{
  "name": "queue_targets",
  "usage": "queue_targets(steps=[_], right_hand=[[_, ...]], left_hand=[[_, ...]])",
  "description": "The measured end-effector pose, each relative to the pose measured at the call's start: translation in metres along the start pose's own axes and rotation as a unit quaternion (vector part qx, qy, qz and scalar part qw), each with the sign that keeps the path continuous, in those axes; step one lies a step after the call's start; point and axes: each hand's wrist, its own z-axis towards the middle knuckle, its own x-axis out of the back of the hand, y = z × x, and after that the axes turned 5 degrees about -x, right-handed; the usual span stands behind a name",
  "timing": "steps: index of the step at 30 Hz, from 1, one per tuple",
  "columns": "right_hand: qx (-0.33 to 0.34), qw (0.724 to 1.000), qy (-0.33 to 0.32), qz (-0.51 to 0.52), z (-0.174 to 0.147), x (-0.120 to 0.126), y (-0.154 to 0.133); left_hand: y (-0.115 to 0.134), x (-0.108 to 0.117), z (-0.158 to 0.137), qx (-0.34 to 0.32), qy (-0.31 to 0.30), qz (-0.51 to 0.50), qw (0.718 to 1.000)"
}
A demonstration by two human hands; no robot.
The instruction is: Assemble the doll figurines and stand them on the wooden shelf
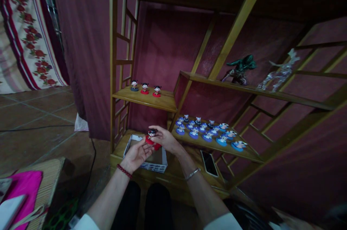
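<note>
Above a white cardboard box I hold a small black-haired figurine on a red base. My left hand has its fingertips at the base from below, palm turned up. From the right, my right hand pinches the figurine's side between thumb and fingers. Another red piece shows just under my right hand; whether it is held or lies in the box I cannot tell. On the small shelf above stand three similar figurines, two on red bases and one on a dark base.
Several blue-and-white figurines stand in rows on the right shelf. A phone lies below them. Higher up are a green-caped statue and a clear statue. Wooden posts frame the shelves. A woven mat-topped surface is at lower left.
</note>
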Motion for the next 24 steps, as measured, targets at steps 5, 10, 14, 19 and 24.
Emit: queue_targets(steps=[5,10,14,19,24], right_hand=[[0.003,1.0,0.002,0.004,0.0,-0.001,-0.007],[0.008,1.0,-0.002,0.014,0.0,-0.004,-0.016],[0.002,1.0,0.005,0.006,-0.002,-0.004,-0.02],[0.012,1.0,0.002,0.003,-0.005,-0.003,-0.02],[0.023,1.0,0.004,-0.009,-0.005,-0.005,-0.02]], left_hand=[[0.002,0.0,-0.002,-0.001,-0.017,-0.006,1.0],[0.005,-0.004,-0.005,-0.008,-0.021,-0.007,1.0],[0.005,-0.006,-0.007,-0.016,-0.026,-0.002,1.0],[0.004,-0.007,-0.008,-0.023,-0.022,-0.002,0.999],[0.004,-0.008,-0.009,-0.036,-0.021,0.0,0.999]])
